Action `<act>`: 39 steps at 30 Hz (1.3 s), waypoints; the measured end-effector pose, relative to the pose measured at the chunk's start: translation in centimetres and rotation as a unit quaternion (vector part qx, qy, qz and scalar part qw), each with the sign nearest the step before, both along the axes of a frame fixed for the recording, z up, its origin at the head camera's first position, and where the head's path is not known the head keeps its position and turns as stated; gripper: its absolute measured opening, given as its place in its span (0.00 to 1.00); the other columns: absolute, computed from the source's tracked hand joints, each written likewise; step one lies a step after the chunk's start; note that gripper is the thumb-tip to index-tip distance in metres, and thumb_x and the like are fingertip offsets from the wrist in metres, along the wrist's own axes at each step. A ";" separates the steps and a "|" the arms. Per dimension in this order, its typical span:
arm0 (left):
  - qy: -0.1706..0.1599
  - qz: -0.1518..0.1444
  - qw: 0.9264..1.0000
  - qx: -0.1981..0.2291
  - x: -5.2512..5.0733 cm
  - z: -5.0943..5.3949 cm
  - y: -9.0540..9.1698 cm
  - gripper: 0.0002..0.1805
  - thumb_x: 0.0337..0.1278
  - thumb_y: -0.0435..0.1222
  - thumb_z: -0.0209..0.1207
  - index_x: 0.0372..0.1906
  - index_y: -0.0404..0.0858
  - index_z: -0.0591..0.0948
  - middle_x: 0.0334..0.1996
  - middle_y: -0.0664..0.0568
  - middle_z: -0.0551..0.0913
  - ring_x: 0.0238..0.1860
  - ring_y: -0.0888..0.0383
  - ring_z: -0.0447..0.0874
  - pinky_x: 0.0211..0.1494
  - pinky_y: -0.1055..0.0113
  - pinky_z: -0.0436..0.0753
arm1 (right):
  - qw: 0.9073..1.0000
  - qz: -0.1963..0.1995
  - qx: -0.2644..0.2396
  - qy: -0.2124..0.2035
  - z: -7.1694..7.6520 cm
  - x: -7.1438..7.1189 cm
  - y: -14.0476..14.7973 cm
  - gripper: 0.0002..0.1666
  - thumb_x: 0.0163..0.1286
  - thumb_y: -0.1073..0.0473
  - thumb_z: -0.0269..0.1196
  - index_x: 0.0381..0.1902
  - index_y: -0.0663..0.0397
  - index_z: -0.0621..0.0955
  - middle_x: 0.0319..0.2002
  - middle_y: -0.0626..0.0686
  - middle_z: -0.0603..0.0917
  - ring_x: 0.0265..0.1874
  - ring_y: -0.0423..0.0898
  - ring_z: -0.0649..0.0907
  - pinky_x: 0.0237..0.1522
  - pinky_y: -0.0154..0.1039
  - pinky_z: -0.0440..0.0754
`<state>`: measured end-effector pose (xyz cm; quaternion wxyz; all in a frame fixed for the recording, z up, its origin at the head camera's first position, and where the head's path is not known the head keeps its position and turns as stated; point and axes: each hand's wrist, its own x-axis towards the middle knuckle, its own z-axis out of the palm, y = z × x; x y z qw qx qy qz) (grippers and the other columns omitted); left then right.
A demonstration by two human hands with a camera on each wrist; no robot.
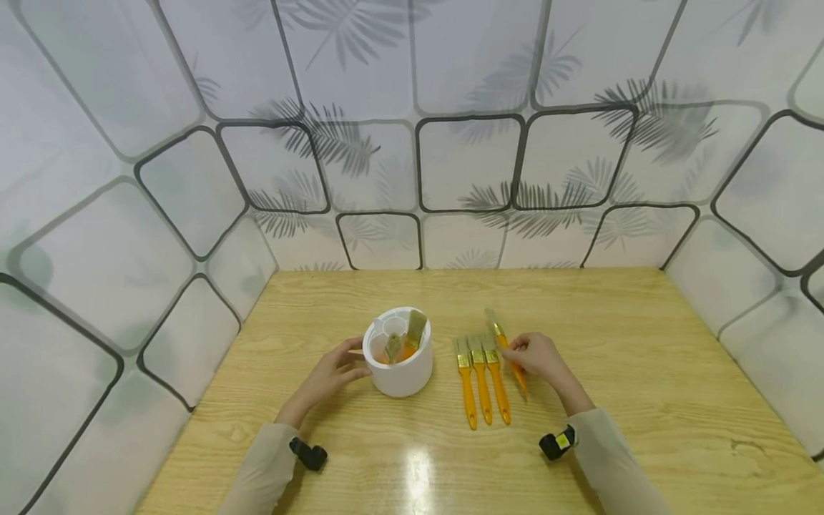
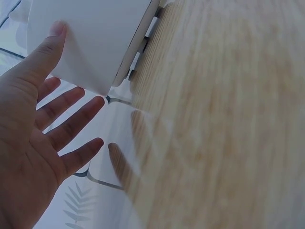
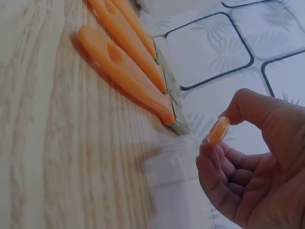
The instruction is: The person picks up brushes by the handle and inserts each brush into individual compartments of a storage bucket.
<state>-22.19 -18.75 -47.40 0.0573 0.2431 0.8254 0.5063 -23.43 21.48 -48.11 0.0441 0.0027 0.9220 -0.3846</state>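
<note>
A white round container (image 1: pixel 407 378) stands on the table, its inside split by dividers. Bristle ends of two paintbrushes (image 1: pixel 416 330) stick up from it, with orange showing below. My left hand (image 1: pixel 331 372) is at the container's left side, thumb against its wall and fingers spread loosely in the left wrist view. Thumb and fingertips of my right hand (image 1: pixel 539 355) pinch the orange handle of a paintbrush (image 1: pixel 518 377), bristles pointing away from me. Just left of it, three flat paintbrushes (image 1: pixel 481 386) with orange handles lie side by side, bristles to the back.
The wooden table (image 1: pixel 676 372) reaches back to a patterned wall covering (image 1: pixel 470 164) with leaf prints, which also closes off the left and right sides. A bright reflection lies on the tabletop near the front middle. Small black cameras (image 1: pixel 556 443) sit on both wrists.
</note>
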 end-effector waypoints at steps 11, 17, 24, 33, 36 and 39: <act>0.002 0.003 1.000 0.000 0.1 0.1 0.1 0.32 0.54 0.35 0.63 0.64 0.35 0.66 0.58 0.35 0.71 0.54 0.37 0.75 0.58 0.41 0.73 | 0.999 0.004 -0.036 0.017 0.1 -0.1 0.0 0.15 0.60 0.55 0.62 0.36 0.63 0.78 0.21 0.52 0.79 0.16 0.42 0.77 0.19 0.34 0.78; 0.004 -0.005 1.000 0.002 0.1 0.3 0.1 0.32 0.54 0.35 0.62 0.64 0.34 0.66 0.58 0.34 0.71 0.54 0.36 0.74 0.57 0.40 0.73 | 0.998 0.016 -0.048 0.025 0.2 0.0 0.0 0.14 0.61 0.56 0.62 0.37 0.63 0.78 0.20 0.51 0.78 0.16 0.43 0.76 0.19 0.36 0.77; 0.006 -0.003 1.000 0.003 0.1 0.2 0.1 0.32 0.54 0.35 0.63 0.64 0.34 0.66 0.58 0.34 0.71 0.54 0.36 0.74 0.57 0.40 0.73 | 0.998 0.022 -0.061 0.026 0.4 -0.1 -0.1 0.14 0.62 0.56 0.61 0.39 0.62 0.78 0.20 0.51 0.78 0.17 0.44 0.75 0.20 0.36 0.76; 0.007 -0.005 1.000 0.004 0.1 0.2 0.1 0.32 0.53 0.34 0.63 0.63 0.34 0.66 0.58 0.33 0.71 0.54 0.35 0.74 0.57 0.40 0.73 | 0.993 0.026 -0.114 0.007 0.5 -0.3 -0.2 0.15 0.64 0.57 0.60 0.42 0.65 0.78 0.28 0.55 0.81 0.23 0.44 0.80 0.28 0.43 0.85; 0.006 -0.003 1.000 0.001 0.1 0.2 0.2 0.32 0.53 0.34 0.63 0.63 0.34 0.66 0.57 0.33 0.71 0.54 0.35 0.74 0.57 0.39 0.73 | 0.991 0.026 -0.131 0.005 0.6 -0.3 -0.2 0.15 0.64 0.59 0.60 0.43 0.66 0.77 0.29 0.56 0.81 0.23 0.44 0.80 0.28 0.45 0.85; 0.008 -0.002 1.000 0.001 0.1 0.2 0.2 0.32 0.53 0.34 0.63 0.63 0.34 0.67 0.57 0.33 0.71 0.54 0.35 0.74 0.57 0.39 0.72 | 0.990 0.029 -0.135 0.008 0.6 -0.3 -0.2 0.15 0.64 0.59 0.59 0.43 0.67 0.77 0.31 0.57 0.81 0.23 0.45 0.81 0.29 0.46 0.86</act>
